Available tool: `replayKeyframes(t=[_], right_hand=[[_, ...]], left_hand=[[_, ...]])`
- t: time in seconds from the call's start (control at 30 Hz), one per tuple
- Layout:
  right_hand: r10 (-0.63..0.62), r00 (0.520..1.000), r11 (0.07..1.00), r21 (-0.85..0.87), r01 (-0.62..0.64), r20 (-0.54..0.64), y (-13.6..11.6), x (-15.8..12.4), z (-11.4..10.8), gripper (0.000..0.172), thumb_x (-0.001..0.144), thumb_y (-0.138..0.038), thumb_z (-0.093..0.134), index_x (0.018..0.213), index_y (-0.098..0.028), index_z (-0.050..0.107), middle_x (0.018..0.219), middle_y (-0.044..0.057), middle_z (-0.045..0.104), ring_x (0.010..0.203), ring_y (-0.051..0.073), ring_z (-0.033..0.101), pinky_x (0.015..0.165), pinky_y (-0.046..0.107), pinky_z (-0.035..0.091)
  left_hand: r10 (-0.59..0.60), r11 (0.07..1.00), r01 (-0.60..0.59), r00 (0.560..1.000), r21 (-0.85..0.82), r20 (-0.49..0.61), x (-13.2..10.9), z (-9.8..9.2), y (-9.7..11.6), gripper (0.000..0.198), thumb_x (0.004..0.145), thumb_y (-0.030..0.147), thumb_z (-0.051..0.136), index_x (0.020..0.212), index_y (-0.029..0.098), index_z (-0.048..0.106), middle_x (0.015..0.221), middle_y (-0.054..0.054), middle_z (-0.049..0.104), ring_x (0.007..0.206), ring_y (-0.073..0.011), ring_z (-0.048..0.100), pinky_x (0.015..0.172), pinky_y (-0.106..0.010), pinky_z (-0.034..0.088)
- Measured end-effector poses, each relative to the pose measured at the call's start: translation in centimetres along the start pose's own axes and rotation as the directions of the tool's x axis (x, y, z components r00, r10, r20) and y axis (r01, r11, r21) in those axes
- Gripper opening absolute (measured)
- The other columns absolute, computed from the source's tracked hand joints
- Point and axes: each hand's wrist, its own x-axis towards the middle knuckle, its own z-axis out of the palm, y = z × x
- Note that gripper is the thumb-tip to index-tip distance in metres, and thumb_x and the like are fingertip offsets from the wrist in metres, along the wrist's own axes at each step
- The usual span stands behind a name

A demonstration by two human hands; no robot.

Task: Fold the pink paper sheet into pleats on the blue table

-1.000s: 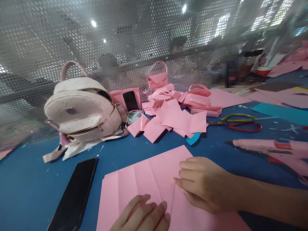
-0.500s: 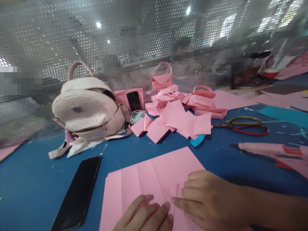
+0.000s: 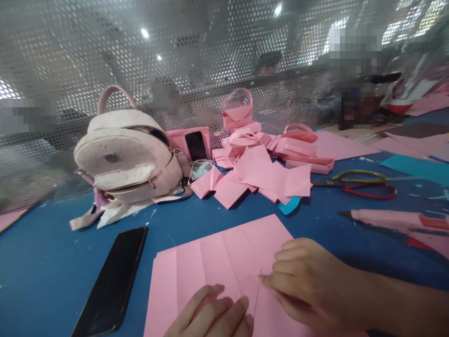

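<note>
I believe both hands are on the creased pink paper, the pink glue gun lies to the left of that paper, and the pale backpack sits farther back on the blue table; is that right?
Not quite: in the head view, the pink glue gun lies to the right of the creased pink paper. The rest of your statement stands.

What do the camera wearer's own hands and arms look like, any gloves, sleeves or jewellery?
The left hand and right hand are both gloveless, with no rings that I can make out. The right forearm shows no sleeve, watch or bracelet up to the picture's edge. The left forearm is out of view, so a sleeve there can't be ruled out.
</note>
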Motion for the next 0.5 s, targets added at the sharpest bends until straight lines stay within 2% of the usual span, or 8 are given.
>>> replayKeyframes(t=[0.13,0.27,0.4,0.5], right_hand=[[0.052,0.999,0.999,-0.011,-0.052,0.013,0.3,-0.2,0.0,0.020,0.090,-0.022,0.046,0.073,-0.022,0.056,0.058,-0.002,0.057,0.055,0.016,0.046,0.054,0.036,0.016],[0.067,0.998,0.998,-0.006,-0.067,-0.013,0.5,-0.3,0.2,0.020,0.089,-0.023,0.050,0.069,-0.022,0.054,0.058,-0.002,0.056,0.055,0.016,0.046,0.055,0.035,0.019],[0.032,0.991,0.999,-0.038,-0.038,-0.128,0.5,-0.4,1.0,0.020,0.088,-0.020,0.050,0.069,-0.021,0.057,0.057,-0.001,0.056,0.054,0.015,0.045,0.056,0.035,0.020],[0.031,0.975,1.000,0.013,-0.029,-0.221,0.6,-0.3,1.4,0.026,0.088,-0.018,0.046,0.064,-0.019,0.057,0.054,0.000,0.054,0.052,0.014,0.045,0.054,0.033,0.023]], left_hand=[[0.009,1.000,-0.009,0.999,-0.010,-0.036,-0.2,0.6,0.1,0.032,0.099,0.015,0.045,0.087,0.023,0.074,0.097,0.008,0.075,0.076,-0.0100,0.062,0.118,-0.035,0.027],[0.015,0.999,-0.016,0.999,-0.037,-0.032,0.5,0.0,-0.2,0.029,0.098,0.014,0.048,0.089,0.023,0.074,0.096,0.008,0.075,0.077,-0.0107,0.064,0.115,-0.034,0.031],[0.064,0.997,-0.063,0.998,-0.042,0.004,2.0,-1.2,-0.6,0.021,0.095,0.012,0.054,0.090,0.021,0.073,0.090,0.007,0.076,0.074,-0.0100,0.066,0.092,-0.028,0.051],[0.101,0.994,-0.098,0.993,-0.053,0.057,2.8,-2.1,-0.6,0.021,0.094,0.011,0.054,0.094,0.019,0.073,0.089,0.003,0.076,0.073,-0.0119,0.067,0.078,-0.029,0.057]])
